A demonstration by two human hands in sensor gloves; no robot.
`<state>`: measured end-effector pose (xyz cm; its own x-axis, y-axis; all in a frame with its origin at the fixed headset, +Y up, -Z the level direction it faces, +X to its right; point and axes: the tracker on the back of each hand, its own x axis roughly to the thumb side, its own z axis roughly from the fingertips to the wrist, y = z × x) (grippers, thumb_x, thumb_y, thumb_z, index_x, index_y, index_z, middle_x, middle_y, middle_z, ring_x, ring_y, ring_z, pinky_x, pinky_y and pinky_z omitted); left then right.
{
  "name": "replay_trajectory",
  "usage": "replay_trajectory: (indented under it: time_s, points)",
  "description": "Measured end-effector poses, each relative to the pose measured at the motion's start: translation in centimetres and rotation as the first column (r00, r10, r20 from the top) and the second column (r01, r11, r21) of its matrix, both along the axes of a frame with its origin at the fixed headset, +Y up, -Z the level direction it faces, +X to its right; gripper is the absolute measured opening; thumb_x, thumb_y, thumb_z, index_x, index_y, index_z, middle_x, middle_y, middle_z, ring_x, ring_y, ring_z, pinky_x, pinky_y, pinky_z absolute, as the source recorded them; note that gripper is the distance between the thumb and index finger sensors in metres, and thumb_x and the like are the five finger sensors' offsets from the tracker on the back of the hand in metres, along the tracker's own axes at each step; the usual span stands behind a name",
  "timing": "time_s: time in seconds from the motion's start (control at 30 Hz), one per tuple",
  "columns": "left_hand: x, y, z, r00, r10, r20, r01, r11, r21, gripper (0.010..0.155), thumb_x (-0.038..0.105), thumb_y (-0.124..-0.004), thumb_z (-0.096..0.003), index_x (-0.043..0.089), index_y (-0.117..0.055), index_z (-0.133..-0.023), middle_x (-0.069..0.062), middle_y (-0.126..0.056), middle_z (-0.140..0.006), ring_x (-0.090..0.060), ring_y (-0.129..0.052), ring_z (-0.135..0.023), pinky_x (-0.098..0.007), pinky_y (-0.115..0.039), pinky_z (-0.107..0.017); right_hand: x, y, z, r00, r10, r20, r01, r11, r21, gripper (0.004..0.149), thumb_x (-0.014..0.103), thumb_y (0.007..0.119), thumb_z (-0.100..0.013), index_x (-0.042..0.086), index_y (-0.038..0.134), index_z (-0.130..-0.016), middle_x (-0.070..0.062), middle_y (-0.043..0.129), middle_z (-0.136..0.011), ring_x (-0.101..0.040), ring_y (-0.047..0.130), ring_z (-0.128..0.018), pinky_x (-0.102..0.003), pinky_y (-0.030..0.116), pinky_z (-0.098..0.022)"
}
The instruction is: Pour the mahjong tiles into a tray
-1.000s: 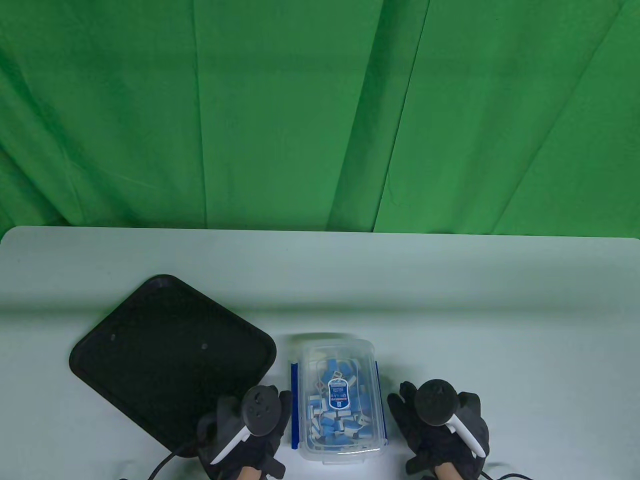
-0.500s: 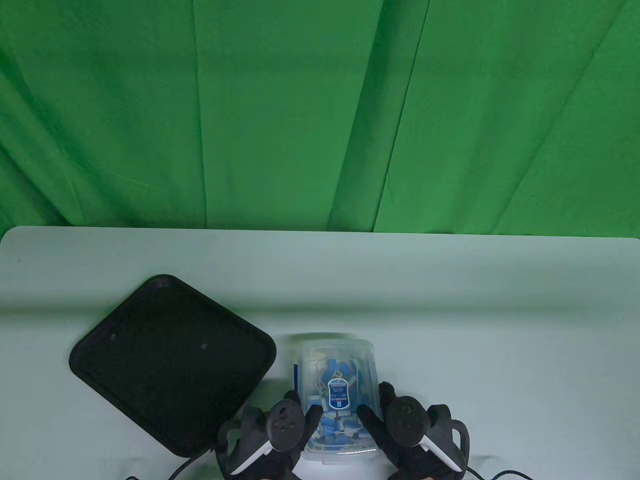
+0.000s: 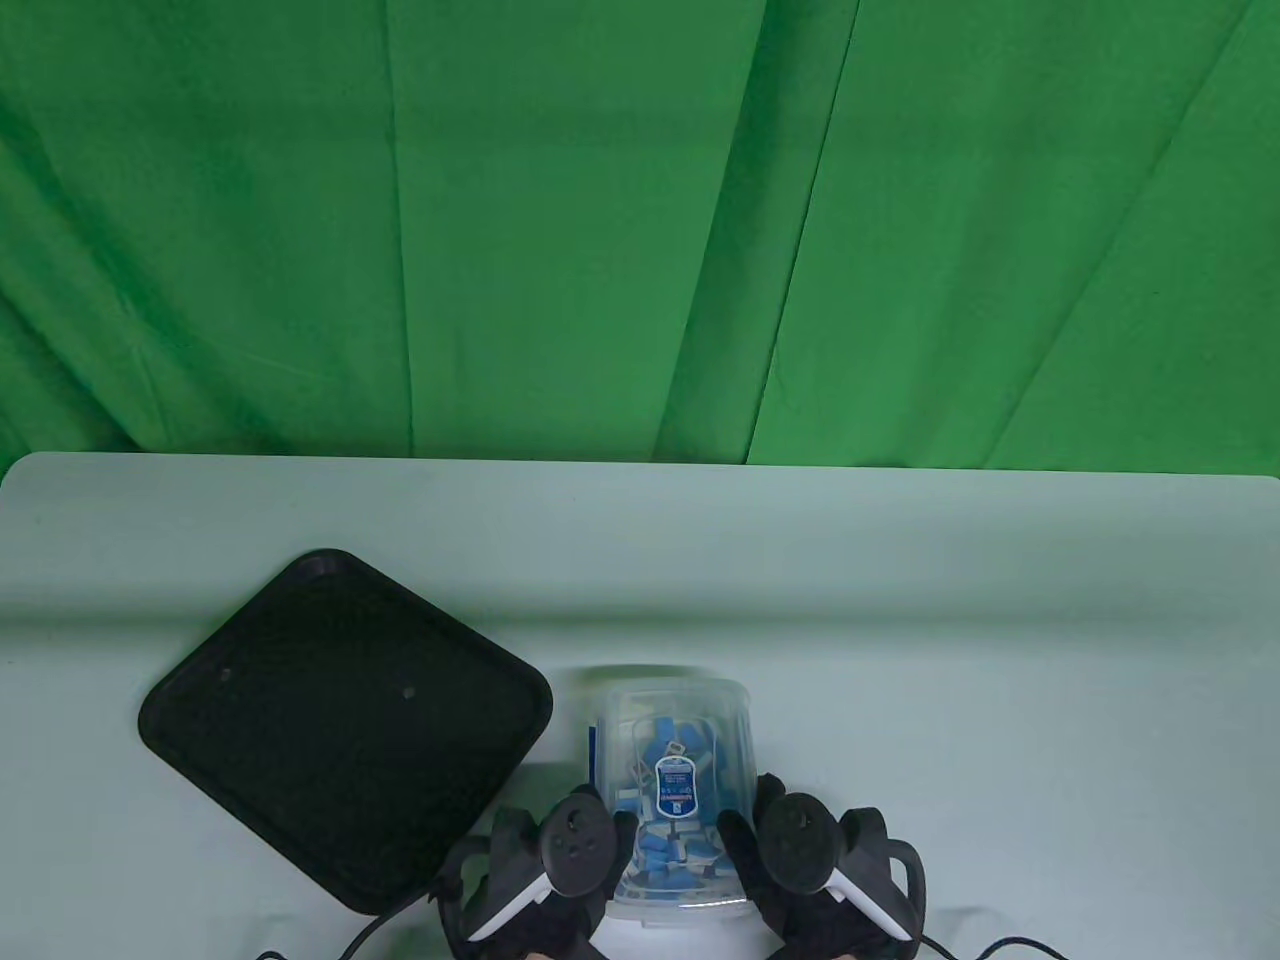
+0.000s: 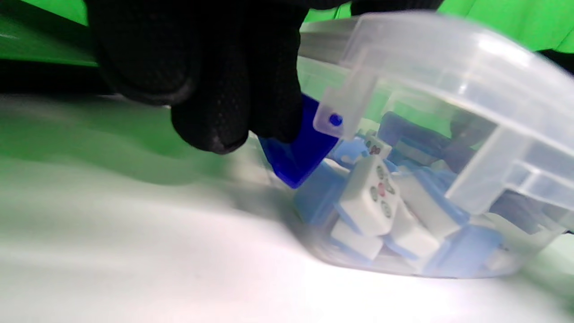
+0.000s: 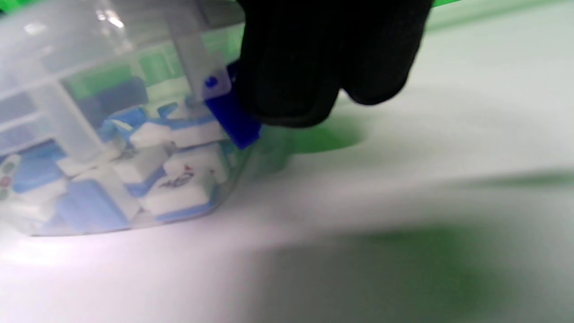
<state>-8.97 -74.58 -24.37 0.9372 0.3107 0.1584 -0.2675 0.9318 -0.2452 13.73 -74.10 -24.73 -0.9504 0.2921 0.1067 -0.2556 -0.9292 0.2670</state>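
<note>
Both my hands, left and right, pinch the tile box's blue side latches; tray lies left.

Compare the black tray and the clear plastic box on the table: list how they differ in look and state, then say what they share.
The tray is opaque black; the box is clear with blue latches. The tray holds no tiles; the box holds blue and white mahjong tiles. No hand touches the tray; the left hand and right hand are at the box's sides, fingers on its latches. Both sit on the pale table.
</note>
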Motion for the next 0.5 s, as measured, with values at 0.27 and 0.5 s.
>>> replay_trajectory:
  time_s: [0.27,0.5]
  points:
    - [-0.05,0.03,-0.07,1.0,0.011,0.0,-0.011,1.0,-0.007,0.07,0.046,-0.053,-0.0651,-0.012,-0.068,-0.101,-0.01,-0.103,-0.069,-0.032,-0.104,-0.054,-0.043,-0.085,-0.038,0.01,0.0,-0.08,1.0,-0.006,-0.001,0.006,1.0,-0.007,0.074,0.05,0.045,-0.069,-0.01,0.045,-0.113,-0.013,0.088,-0.081,-0.022,0.095,-0.057,-0.05,0.077,-0.063]
    - [-0.13,0.08,-0.12,1.0,0.019,0.0,-0.019,1.0,-0.012,0.07,0.046,-0.053,-0.065,-0.012,-0.068,-0.101,-0.01,-0.103,-0.069,-0.032,-0.104,-0.054,-0.043,-0.085,-0.038,0.03,0.0,-0.1,1.0,-0.009,-0.001,0.009,1.0,-0.007,0.073,0.05,0.045,-0.069,-0.01,0.046,-0.113,-0.013,0.088,-0.08,-0.022,0.095,-0.056,-0.05,0.078,-0.063]
